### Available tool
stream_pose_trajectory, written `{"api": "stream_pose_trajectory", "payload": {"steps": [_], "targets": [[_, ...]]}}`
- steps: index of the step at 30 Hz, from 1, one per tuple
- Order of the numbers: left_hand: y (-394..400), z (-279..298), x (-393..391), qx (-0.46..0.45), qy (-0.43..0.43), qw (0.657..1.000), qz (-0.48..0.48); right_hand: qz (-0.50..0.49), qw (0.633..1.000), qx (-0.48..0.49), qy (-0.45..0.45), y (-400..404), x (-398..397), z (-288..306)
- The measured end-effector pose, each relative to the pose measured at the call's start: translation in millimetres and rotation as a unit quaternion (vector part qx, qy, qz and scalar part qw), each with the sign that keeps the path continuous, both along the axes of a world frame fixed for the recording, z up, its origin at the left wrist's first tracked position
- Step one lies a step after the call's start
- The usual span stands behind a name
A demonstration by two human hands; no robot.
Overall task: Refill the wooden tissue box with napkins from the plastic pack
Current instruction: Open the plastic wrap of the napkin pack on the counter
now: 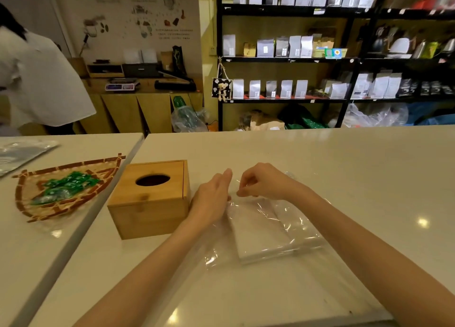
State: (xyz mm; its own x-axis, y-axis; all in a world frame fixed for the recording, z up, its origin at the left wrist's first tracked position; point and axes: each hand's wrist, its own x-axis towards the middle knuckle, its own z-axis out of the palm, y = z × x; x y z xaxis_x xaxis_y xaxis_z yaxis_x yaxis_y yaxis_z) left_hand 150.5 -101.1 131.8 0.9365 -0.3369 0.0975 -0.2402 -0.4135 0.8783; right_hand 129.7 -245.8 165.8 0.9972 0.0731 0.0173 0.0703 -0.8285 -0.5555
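The wooden tissue box (150, 198) was seen standing on the white tabletop (344, 169), lid closed, its dark oval slot facing up. Just to its right the plastic pack (278, 230) was laid flat, a white stack of napkins (258, 230) showing through the clear, crinkled film.

The left hand (211, 198) was placed between box and pack, fingers held straight and together, pointing away from the body, with the palm side turned toward the pack. Its edge was pressed against the film at the near-left corner of the pack; nothing was gripped by it. The right hand (261, 181) was held over the far end of the pack with its fingers curled downward, fingertips drawn together, and a bit of the clear film appeared to be pinched there, though the film was too transparent for the contact to be made out sharply.

Off to the left, on a second tabletop (81, 147), a woven basket (66, 189) holding green-wrapped candies (66, 186) was set. A person in a white shirt (37, 80) was caught at the far left edge. Dark shelves (295, 58) lined with pale pouches were ranged along the back wall.
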Motion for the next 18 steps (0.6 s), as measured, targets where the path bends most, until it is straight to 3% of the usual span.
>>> {"api": "stream_pose_trajectory", "payload": {"steps": [12,18], "targets": [[-1,2,4,-0.120,0.145,0.981,0.036,0.058,0.992,0.051,-0.095,2,-34,34],[7,22,0,-0.105,0.114,0.986,-0.068,0.095,0.993,0.068,0.014,-5,-77,72]]}}
